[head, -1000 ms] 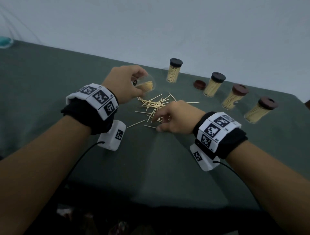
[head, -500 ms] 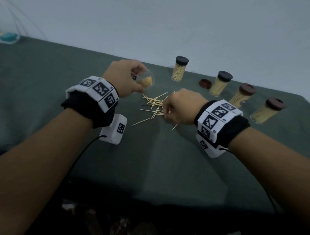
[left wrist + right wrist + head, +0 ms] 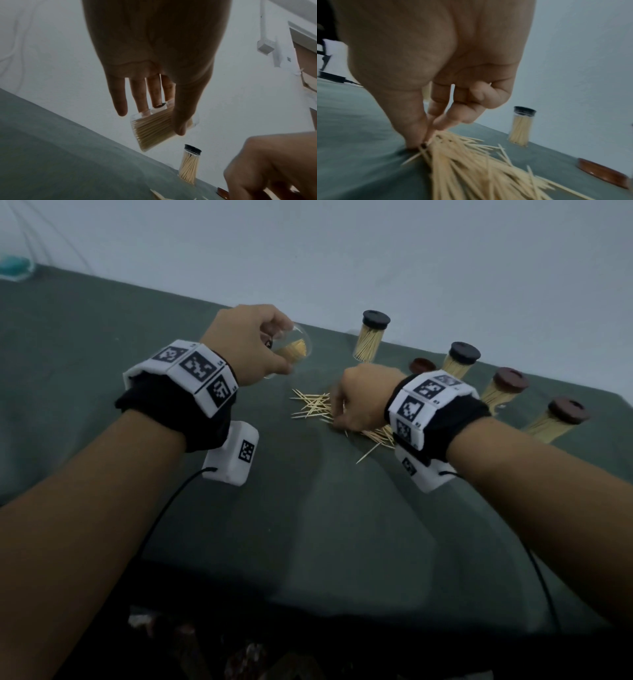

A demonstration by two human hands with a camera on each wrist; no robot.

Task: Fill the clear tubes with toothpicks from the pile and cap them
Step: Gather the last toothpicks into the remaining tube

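Observation:
My left hand (image 3: 253, 344) holds an uncapped clear tube (image 3: 294, 350) (image 3: 154, 129) partly filled with toothpicks, tilted, above the green table. My right hand (image 3: 356, 402) (image 3: 428, 128) is down on the loose toothpick pile (image 3: 313, 405) (image 3: 471, 162), its thumb and fingers pinching a bunch of toothpicks. A loose brown cap (image 3: 422, 365) (image 3: 604, 173) lies on the table behind the pile. Several filled, capped tubes stand at the back: one with a black cap (image 3: 371, 337) (image 3: 189, 163) (image 3: 521, 125), another black-capped (image 3: 460, 361), and two brown-capped ones (image 3: 503, 390) (image 3: 556, 421).
The table (image 3: 308, 525) is covered in dark green cloth and meets a pale wall at the back. Stray toothpicks (image 3: 368, 453) lie near my right wrist. A teal object (image 3: 13, 266) sits at the far left corner.
My right hand moved forward over the pile and then dropped onto it, gathering toothpicks between thumb and fingers. My left hand has kept the tube raised and tilted.

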